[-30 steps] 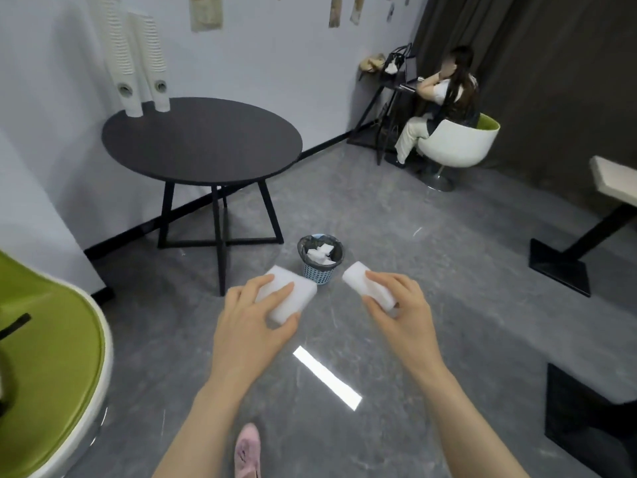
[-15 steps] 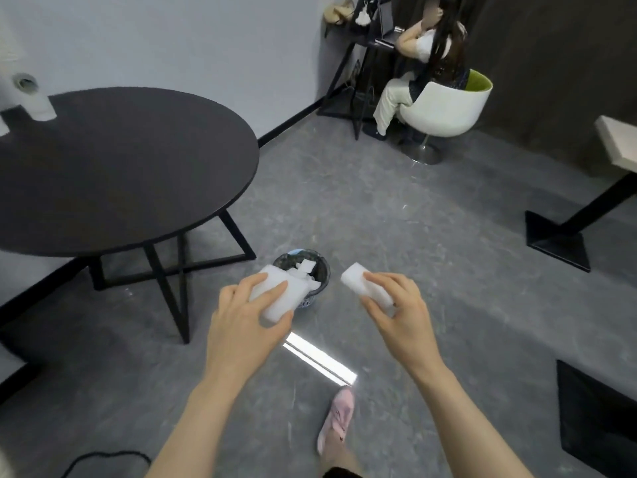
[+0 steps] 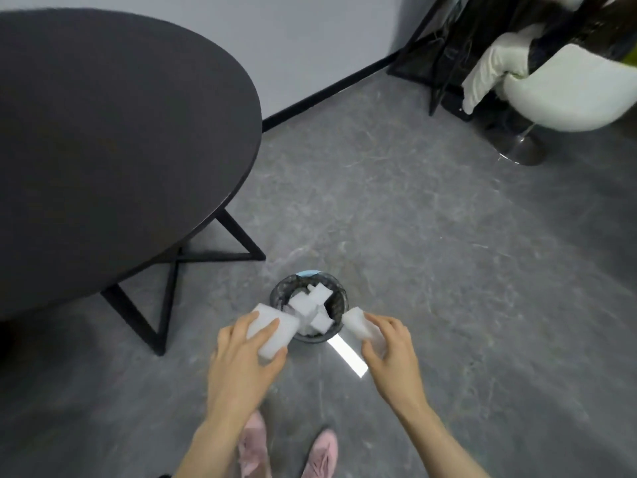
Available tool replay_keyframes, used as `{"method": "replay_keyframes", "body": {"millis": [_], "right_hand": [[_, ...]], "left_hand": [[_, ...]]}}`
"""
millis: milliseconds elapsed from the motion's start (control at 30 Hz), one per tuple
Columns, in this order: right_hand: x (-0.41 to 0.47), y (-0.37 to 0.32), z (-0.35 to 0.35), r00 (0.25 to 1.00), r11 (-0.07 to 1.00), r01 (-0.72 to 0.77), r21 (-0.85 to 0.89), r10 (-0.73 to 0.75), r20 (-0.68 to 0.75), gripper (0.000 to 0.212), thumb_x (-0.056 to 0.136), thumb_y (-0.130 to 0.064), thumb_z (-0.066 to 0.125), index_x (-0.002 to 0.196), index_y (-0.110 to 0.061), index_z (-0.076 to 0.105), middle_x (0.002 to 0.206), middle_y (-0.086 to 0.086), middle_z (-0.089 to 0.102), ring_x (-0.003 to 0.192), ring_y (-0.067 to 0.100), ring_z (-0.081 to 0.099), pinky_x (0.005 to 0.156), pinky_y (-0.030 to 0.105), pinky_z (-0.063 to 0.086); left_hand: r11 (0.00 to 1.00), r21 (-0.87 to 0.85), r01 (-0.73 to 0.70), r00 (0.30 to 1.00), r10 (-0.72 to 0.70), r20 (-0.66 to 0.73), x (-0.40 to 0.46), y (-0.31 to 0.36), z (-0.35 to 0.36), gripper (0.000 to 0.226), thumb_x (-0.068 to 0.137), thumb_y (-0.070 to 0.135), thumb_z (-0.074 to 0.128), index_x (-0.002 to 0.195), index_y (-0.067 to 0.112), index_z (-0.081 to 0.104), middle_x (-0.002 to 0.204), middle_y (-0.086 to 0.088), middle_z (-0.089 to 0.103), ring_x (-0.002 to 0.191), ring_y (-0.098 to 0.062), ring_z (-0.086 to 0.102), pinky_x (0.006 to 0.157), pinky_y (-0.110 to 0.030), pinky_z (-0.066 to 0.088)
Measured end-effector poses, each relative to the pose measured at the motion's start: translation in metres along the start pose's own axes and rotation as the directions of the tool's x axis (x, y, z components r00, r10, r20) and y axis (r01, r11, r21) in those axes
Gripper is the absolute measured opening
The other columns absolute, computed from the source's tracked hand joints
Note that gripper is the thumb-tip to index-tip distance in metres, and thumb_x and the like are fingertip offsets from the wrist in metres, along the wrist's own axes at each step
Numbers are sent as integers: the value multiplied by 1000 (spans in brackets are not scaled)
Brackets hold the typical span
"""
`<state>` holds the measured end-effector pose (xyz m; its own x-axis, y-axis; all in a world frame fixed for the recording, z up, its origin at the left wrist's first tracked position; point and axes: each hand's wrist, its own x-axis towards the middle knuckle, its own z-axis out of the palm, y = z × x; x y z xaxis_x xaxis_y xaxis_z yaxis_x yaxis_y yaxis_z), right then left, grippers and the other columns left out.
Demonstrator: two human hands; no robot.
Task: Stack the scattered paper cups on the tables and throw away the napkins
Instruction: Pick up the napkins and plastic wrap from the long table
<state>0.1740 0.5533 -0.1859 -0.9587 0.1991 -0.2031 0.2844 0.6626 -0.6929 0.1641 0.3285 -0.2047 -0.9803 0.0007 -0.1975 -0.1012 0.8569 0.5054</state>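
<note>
We're standing right over the bin (image 3: 307,310) on the floor, holding 2 napkins. Our left hand (image 3: 241,360) is gripping a napkin (image 3: 272,331) at the bin's left rim, and our right hand (image 3: 393,353) is pinching a smaller one (image 3: 358,322) at its right rim. More napkins (image 3: 312,307) are sitting inside. The round surface (image 3: 103,139) is off to our left.

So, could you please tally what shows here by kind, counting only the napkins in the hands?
White folded paper napkins in hand: 2, one in the left hand grip, one in the right hand grip
Small round bins with dark liner: 1
Round black tables: 1
White shell chairs: 1
Pink shoes: 2
Total: 7
</note>
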Motion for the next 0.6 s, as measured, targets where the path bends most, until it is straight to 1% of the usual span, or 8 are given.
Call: {"method": "replay_keyframes", "body": {"millis": [67, 100, 133, 200, 267, 333, 433, 600], "right_hand": [[38, 32, 30, 996, 997, -69, 25, 68, 53, 57, 73, -43, 44, 122, -21, 61, 110, -10, 55, 106, 9, 48, 95, 28, 41], [57, 49, 46, 992, 994, -104, 38, 101, 73, 62, 70, -49, 42, 122, -20, 61, 112, -8, 56, 107, 9, 49, 97, 29, 40], [75, 67, 62, 986, 989, -142, 48, 136, 97, 62, 70, -49, 45, 122, -19, 61, 113, -6, 57, 109, 11, 51, 97, 27, 39], [112, 98, 94, 971, 977, -208, 47, 201, 129, 45, 81, -30, 61, 123, -15, 60, 117, 0, 57, 115, 18, 52, 96, 23, 36], [146, 128, 127, 961, 966, -257, 35, 251, 119, 42, 87, -14, 62, 128, -14, 56, 124, 5, 54, 119, 21, 49, 97, 27, 35], [177, 157, 157, 955, 961, -277, 4, 275, 115, 43, 90, -14, 59, 132, -15, 52, 129, 5, 50, 122, 22, 47, 100, 31, 35], [211, 195, 203, 960, 967, -251, -48, 255, 114, 44, 92, -18, 57, 135, -19, 48, 133, 2, 47, 124, 21, 46, 104, 34, 37], [241, 240, 252, 966, 976, -195, -102, 209, 152, 45, 92, -21, 56, 136, -21, 46, 135, 1, 43, 126, 21, 43, 105, 34, 37]], "left_hand": [[996, 88, 10, 998, -16, 61, 35, -15, 36, 47, 84, 56, 52, 130, 45, 54, 144, 15, 38, 123, -16, 36, 93, -34, 43], [993, 113, -19, 997, 11, 77, 52, -24, 56, 48, 78, 58, 49, 121, 44, 62, 137, 12, 48, 115, -20, 45, 84, -36, 49], [991, 123, -55, 992, 41, 120, 67, -33, 78, 50, 70, 59, 45, 110, 41, 69, 125, 9, 58, 102, -22, 54, 72, -37, 54], [981, 156, -115, 983, 89, 161, 99, -53, 123, 51, 63, 58, 43, 95, 34, 75, 108, 4, 65, 85, -23, 58, 56, -35, 55], [976, 166, -141, 982, 117, 146, 132, -69, 167, 51, 62, 55, 45, 95, 30, 73, 109, 3, 59, 87, -19, 49, 54, -36, 56], [972, 149, -181, 980, 164, 116, 164, -82, 209, 52, 62, 53, 46, 99, 26, 70, 113, 2, 51, 88, -20, 43, 57, -39, 57], [965, 158, -212, 971, 189, 147, 203, -101, 268, 56, 62, 51, 47, 104, 22, 68, 117, -3, 51, 85, -31, 55, 64, -43, 57], [934, 246, -259, 938, 182, 295, 238, -116, 329, 55, 60, 49, 49, 97, 17, 73, 108, -11, 64, 76, -34, 60, 58, -42, 56]]}}
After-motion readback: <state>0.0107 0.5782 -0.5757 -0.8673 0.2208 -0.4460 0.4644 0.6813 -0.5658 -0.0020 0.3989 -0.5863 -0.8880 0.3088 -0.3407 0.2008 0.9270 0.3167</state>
